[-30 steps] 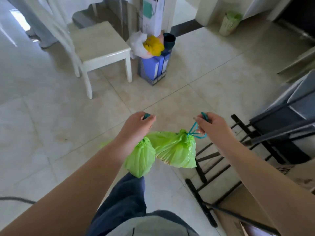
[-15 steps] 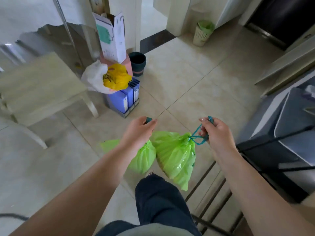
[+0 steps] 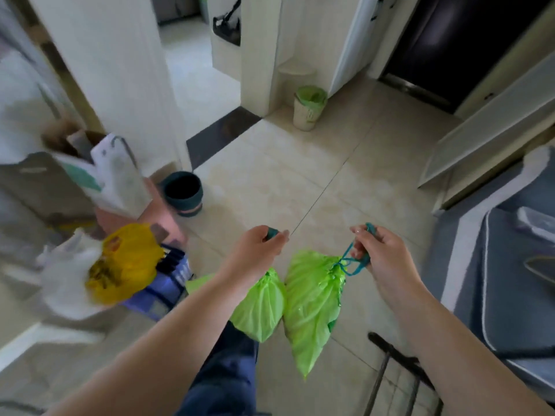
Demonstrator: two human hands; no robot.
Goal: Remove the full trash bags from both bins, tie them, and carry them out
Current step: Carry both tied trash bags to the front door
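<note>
Walking has brought the dark bin [image 3: 183, 192] nearer; left hand [image 3: 258, 250] and right hand [image 3: 381, 253] pinch drawstrings, bags [image 3: 312, 298] dangling below—thin loops could slip.

You stand on a pale tiled floor [image 3: 300, 181] with a dark threshold strip [image 3: 222, 136] at a doorway beside a white pillar [image 3: 261, 49]. Ahead on your right is a dark door [image 3: 459, 40] — nearer you, a grey-blue sofa [image 3: 492, 295].
</note>
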